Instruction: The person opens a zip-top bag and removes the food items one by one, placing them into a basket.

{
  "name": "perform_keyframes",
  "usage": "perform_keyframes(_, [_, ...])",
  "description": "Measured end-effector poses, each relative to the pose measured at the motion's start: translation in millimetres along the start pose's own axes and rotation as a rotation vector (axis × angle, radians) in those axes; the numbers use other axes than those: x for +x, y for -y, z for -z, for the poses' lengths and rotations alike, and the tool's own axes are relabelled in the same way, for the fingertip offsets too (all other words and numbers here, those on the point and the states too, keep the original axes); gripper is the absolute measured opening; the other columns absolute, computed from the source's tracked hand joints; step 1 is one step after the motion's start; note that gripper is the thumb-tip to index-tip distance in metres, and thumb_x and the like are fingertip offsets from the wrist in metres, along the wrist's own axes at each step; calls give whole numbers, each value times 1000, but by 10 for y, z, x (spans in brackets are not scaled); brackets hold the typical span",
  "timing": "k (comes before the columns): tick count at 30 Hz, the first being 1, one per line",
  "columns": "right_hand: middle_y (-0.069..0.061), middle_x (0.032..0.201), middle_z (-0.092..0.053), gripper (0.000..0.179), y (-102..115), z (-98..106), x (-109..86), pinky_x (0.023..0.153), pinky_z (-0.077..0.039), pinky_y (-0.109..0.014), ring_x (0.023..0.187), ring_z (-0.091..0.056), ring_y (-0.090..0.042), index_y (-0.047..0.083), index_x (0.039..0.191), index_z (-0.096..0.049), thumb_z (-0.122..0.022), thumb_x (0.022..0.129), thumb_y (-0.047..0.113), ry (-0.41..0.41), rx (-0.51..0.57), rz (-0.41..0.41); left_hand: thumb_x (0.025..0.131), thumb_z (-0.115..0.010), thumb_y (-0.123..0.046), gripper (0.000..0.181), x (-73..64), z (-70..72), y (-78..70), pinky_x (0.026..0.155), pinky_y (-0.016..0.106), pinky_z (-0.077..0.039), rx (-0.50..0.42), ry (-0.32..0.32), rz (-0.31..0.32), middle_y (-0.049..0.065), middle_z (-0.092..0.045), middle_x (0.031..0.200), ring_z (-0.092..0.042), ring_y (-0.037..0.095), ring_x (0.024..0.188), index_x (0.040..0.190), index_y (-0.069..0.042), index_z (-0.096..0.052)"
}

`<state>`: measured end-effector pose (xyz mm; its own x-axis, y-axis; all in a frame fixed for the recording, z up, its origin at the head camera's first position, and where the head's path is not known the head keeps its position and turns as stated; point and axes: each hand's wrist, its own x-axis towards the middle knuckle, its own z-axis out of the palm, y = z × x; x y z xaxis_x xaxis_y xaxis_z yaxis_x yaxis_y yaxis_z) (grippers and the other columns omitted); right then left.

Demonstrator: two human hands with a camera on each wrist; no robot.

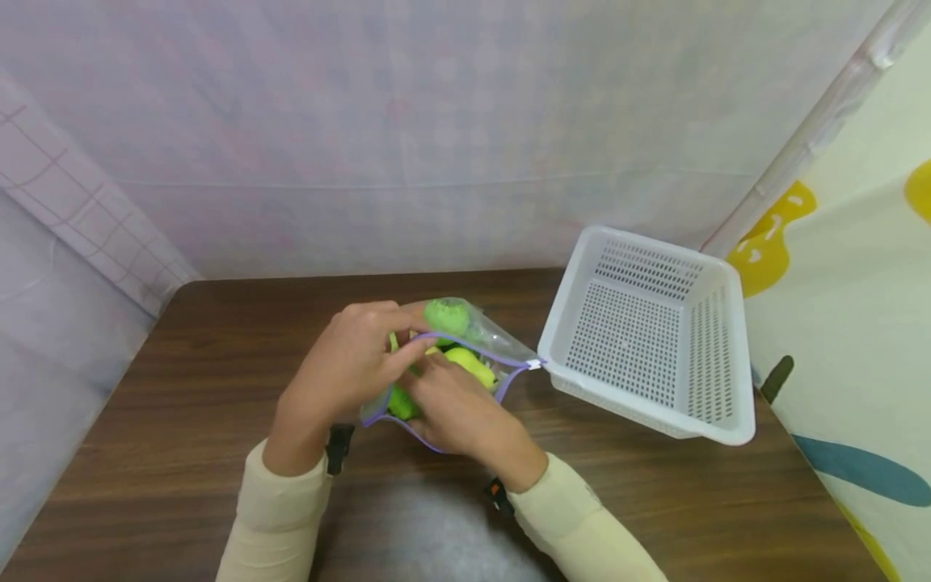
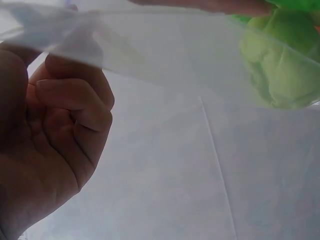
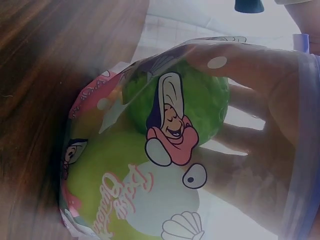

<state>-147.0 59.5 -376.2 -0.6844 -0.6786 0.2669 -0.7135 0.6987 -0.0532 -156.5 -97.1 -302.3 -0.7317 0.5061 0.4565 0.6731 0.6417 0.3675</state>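
Note:
A clear zip bag with a purple seal and white slider lies mouth open on the table. Thumb and fingers of my left hand pinch its far-left rim. Through that mouth reaches my right hand, its fingertips hidden from above. Seen through the printed film in the right wrist view, its fairly straight, spread fingers meet a round green piece. Also inside are a bumpy light-green ball and a smooth yellow-green piece. A pale-green, cabbage-like piece shows behind film in the left wrist view.
To the right, a white perforated plastic basket with nothing visible in it stands close beside the bag's slider end. The dark wooden table meets a pale curtain at the back. Patterned cloth hangs along the right edge.

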Motion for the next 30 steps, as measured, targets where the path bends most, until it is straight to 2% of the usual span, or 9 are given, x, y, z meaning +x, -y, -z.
perform_keyframes(10, [-7,142,-53,79,4,104,-55,91,-56,-33,112,-61,-19,16,145,-51,-86,77,34,14,-58,16,94,-73,-28,10,6,-8,19,58,28,-43,-6,36,30,-8,-62,72,-51,8,61,94,-19,-77])
perform_keyframes(20, [-5,144,-52,75,56,411,-192,109,-46,-38,127,-56,-23,21,144,-53,-86,78,37,13,-34,20,96,-71,-32,14,4,9,53,60,27,-46,-33,33,31,-8,-65,76,-54,7,64,94,-20,-78])
perform_keyframes(25, [-1,141,-53,73,90,605,-296,111,-44,-37,128,-55,-20,24,143,-53,-86,79,33,-12,20,18,96,-71,-31,13,3,15,61,60,27,-47,-24,31,36,-8,-64,74,-54,7,64,93,-19,-78])
perform_keyframes(30, [-3,144,-54,65,100,809,-433,111,-44,-37,130,-54,-20,22,139,-57,-84,80,27,-71,77,22,95,-71,-31,15,-4,18,84,59,27,-48,-15,26,32,-7,-64,74,-55,7,64,93,-18,-78])
